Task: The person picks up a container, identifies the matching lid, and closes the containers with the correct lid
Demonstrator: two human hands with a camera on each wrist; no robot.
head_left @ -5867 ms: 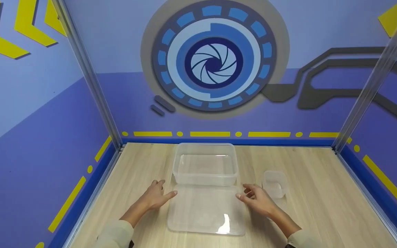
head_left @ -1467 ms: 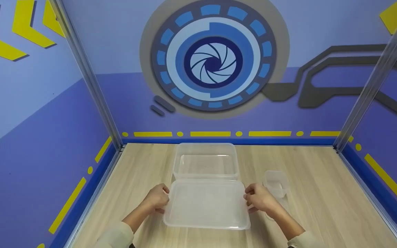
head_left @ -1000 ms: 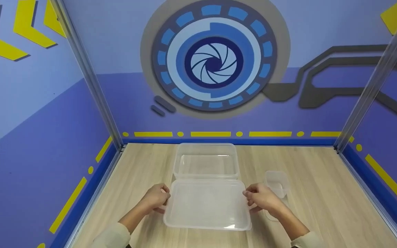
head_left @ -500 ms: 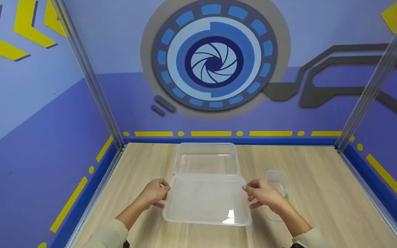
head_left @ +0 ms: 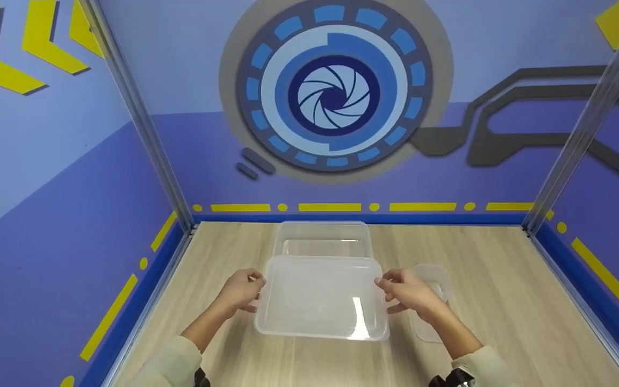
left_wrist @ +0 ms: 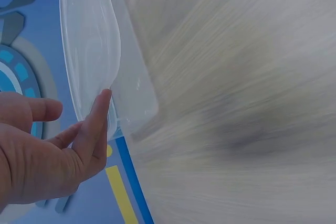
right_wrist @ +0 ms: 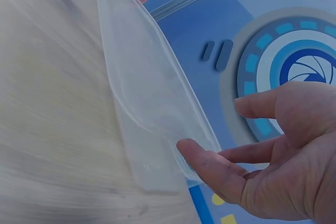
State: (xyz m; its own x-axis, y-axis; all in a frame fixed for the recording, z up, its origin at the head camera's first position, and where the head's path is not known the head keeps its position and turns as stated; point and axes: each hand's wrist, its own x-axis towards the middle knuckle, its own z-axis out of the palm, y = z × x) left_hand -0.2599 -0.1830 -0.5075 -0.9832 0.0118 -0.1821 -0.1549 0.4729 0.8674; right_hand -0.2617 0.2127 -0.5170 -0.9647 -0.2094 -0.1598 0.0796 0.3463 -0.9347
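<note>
A translucent rectangular plastic lid [head_left: 320, 301] is off the table, its far edge overlapping the near part of a clear food container [head_left: 323, 234] in the head view. My left hand [head_left: 241, 290] holds the lid's left edge. On the opposite edge, my right hand [head_left: 409, 293] grips it in the same way. Both wrist views show fingertips [left_wrist: 102, 100] against the lid, with the thumbs on the other side. The lid stands tilted, and the container's front is hidden behind it.
A small clear container [head_left: 429, 271] stands to the right, partly covered by my right hand. A small clear lid [head_left: 422, 328] lies in front of it. Patterned blue walls [head_left: 213, 161] and metal posts [head_left: 143, 123] enclose the wooden table [head_left: 503, 301].
Earlier the lid lay flat on the table with my hands open beside it. I have since taken it by both sides and raised it forward, so it covers more of the container.
</note>
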